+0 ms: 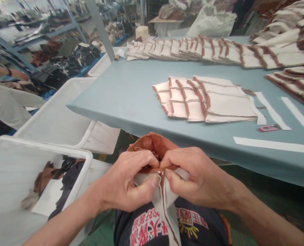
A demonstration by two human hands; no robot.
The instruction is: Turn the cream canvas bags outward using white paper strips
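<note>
Both my hands grip one cream fabric piece with brown leather trim (164, 201) over my lap, in front of the table's near edge. My left hand (127, 179) pinches the cloth beside its brown seam, fingers closed. My right hand (195, 176) pinches the other side of the same seam, fingers closed too. A bunched brown leather part (152, 143) bulges up behind my knuckles. The cream end hangs down over my printed shirt.
On the blue-grey table (121, 99) lie a fanned stack of similar pieces (205, 99), long rows of more pieces (213, 51) at the back, white paper strips (270, 145) and a small pink tool (268, 128). White bins (11, 164) with scraps stand at my left. Another person's arm (5, 71) shows far left.
</note>
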